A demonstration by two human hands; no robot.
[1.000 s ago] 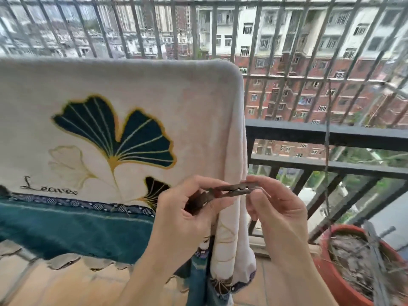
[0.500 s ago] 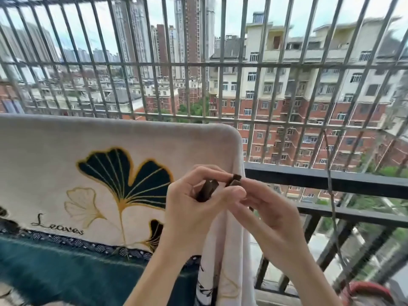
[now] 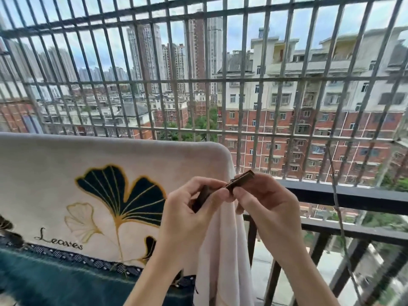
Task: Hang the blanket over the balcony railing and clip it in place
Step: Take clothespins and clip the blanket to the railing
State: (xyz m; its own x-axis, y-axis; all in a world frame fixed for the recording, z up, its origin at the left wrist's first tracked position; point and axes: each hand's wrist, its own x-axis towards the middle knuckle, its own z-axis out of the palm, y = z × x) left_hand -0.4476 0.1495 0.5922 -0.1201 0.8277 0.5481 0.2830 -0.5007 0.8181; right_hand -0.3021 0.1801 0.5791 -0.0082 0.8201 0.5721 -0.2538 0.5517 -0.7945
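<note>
A cream blanket point(image 3: 92, 160) with dark ginkgo leaves, the word "Leaves" and a teal lower band hangs over the black balcony railing point(image 3: 344, 195), covering its left part. In front of the blanket's right edge, both hands hold brown clips. My left hand point(image 3: 187, 215) pinches one dark clip point(image 3: 199, 200) between thumb and fingers. My right hand point(image 3: 267, 206) grips another brown clip point(image 3: 241, 179), which points up to the right. The two clips meet between my fingertips, a little below the top fold.
A grey metal security grille point(image 3: 205, 80) rises behind the railing, with apartment blocks and towers beyond. A thin dry stem point(image 3: 337, 208) runs down at the right. Black balusters point(image 3: 318, 252) stand under the bare railing on the right.
My view has tilted upward, so the flower pot and floor have dropped out of sight. Both hands have risen with the clips toward the blanket's top right corner.
</note>
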